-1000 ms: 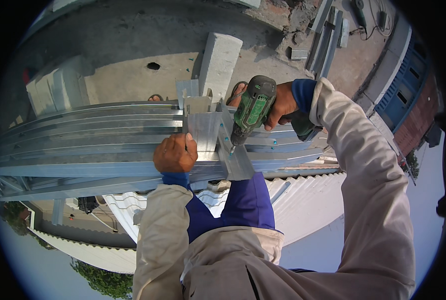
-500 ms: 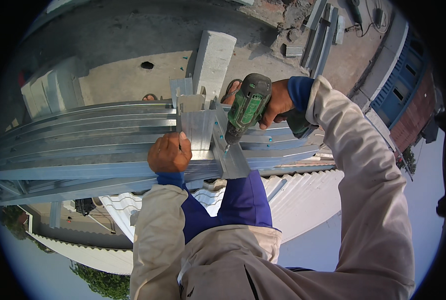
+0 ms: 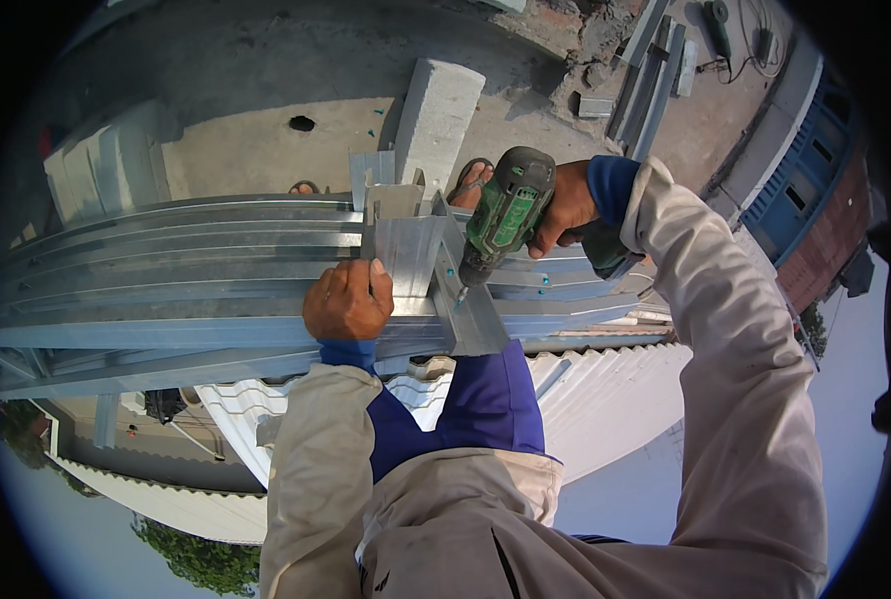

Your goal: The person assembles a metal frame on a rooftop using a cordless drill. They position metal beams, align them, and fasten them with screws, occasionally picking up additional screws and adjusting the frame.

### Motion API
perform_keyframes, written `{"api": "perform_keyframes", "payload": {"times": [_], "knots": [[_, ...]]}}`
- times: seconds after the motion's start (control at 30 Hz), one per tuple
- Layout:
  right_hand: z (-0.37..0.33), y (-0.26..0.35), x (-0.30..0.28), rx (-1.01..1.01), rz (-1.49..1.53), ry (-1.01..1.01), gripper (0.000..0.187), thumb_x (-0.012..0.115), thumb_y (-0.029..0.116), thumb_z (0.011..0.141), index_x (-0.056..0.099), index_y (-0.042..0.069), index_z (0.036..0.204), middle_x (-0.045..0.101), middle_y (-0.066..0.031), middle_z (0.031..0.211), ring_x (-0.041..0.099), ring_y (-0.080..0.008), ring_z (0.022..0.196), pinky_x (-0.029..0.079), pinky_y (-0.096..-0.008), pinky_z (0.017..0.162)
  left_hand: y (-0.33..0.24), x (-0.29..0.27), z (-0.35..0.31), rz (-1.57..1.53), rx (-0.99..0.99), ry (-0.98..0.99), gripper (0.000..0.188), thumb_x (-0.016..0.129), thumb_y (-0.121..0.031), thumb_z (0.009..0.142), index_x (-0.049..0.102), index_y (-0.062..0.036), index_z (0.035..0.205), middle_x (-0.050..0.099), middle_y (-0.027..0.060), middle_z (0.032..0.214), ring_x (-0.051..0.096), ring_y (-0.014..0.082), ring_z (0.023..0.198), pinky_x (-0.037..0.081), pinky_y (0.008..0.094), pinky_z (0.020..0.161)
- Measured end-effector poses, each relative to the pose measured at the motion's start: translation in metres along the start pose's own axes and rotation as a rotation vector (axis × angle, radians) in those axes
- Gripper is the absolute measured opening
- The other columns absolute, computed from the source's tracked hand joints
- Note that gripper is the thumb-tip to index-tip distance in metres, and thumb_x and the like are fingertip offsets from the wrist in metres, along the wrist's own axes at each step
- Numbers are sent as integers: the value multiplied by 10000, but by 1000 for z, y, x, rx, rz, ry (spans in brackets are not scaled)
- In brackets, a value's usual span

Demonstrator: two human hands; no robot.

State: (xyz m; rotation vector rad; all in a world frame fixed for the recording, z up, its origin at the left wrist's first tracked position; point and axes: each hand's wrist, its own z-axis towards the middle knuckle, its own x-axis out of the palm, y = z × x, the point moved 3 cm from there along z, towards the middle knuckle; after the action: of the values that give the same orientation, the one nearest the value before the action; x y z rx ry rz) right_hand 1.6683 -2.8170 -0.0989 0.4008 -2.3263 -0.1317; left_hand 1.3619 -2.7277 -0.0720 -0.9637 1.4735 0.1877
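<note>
My right hand [image 3: 567, 205] is wrapped round the handle of a green and black cordless drill [image 3: 510, 205]. The drill tilts down to the left, its bit end at a short silver metal channel [image 3: 473, 321] that lies crosswise over long metal profiles [image 3: 186, 270]. Left of that channel, a wider metal piece [image 3: 408, 252] stands against it. My left hand [image 3: 349, 299] is closed with the thumb pointing away from me, beside this piece and over the profiles. Whatever its curled fingers hold, if anything, is hidden. Small blue-headed screws [image 3: 545, 281] show on the metal near the drill.
A pale concrete block [image 3: 440, 125] stands beyond the profiles, near my sandalled foot [image 3: 472, 183]. Farther right lie metal offcuts [image 3: 650, 90] and a corded power tool [image 3: 717, 28]. White corrugated sheets [image 3: 615, 394] are behind my legs. The floor has a dark hole [image 3: 302, 124].
The whole picture has shifted slightly to the right. Both hands and the drill keep nearly the same places against the metal.
</note>
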Motion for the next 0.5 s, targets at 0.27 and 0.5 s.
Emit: {"api": "perform_keyframes", "payload": {"times": [0.27,0.5], "knots": [[-3,1,2,-22,15,0,177,837,166,829,727,39,886,633,-24,665,543,-115,549,443,-305,522,0,-1,3,-25,-4,9,240,674,-228,888,588,-132,686,573,33,646,588,221,579,482,363,517],[-4,2,1,-21,13,-5,172,830,162,839,729,34,894,626,-18,661,539,-114,553,432,-302,522,0,-1,3,-31,-3,3,252,674,-226,889,573,-132,678,547,33,633,576,222,568,478,364,511]]}}
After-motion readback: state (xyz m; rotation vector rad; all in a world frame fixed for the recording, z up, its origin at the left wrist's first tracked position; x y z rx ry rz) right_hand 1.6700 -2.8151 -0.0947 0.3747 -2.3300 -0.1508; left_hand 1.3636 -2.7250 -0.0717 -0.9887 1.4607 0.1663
